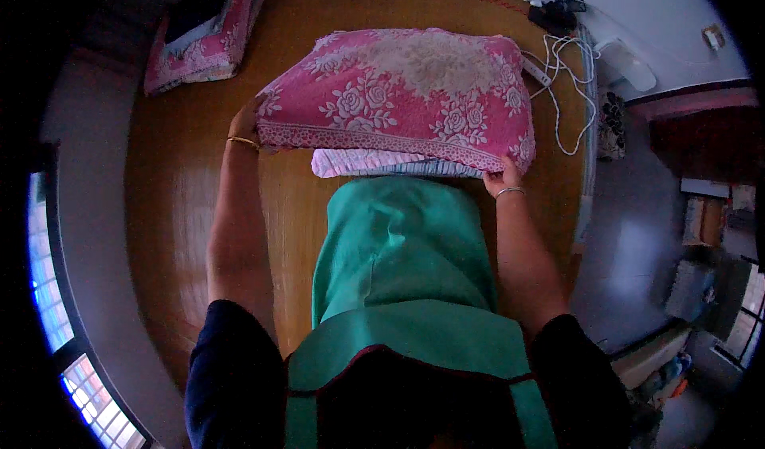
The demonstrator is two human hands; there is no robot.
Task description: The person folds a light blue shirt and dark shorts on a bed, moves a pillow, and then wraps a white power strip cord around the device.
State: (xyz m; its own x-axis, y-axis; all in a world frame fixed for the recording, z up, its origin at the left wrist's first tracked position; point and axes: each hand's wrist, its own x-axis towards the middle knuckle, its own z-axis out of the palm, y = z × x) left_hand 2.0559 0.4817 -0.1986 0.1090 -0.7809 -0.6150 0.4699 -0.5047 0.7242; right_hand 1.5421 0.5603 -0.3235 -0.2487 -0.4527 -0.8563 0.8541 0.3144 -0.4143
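A pink pillow towel (358, 106) with white roses and a pale beige middle lies spread in front of me. Under its near edge shows a pale pink and grey striped pillow (366, 162). My left hand (245, 122) is closed on the towel's near left corner, which is drawn out to the left past the pillow. At the near right corner my right hand (502, 178) grips the towel's edge, thumb on top, the fingers partly hidden beneath. The towel's lacy border runs between the two hands.
Everything rests on a brown mat (287, 234). At the far left sits another pink floral bundle (183, 62) with dark cloth on top. A white cable (586, 118) coils on the right, near a power strip (535, 70) and a black object (555, 17). My green apron (398, 242) spreads before me.
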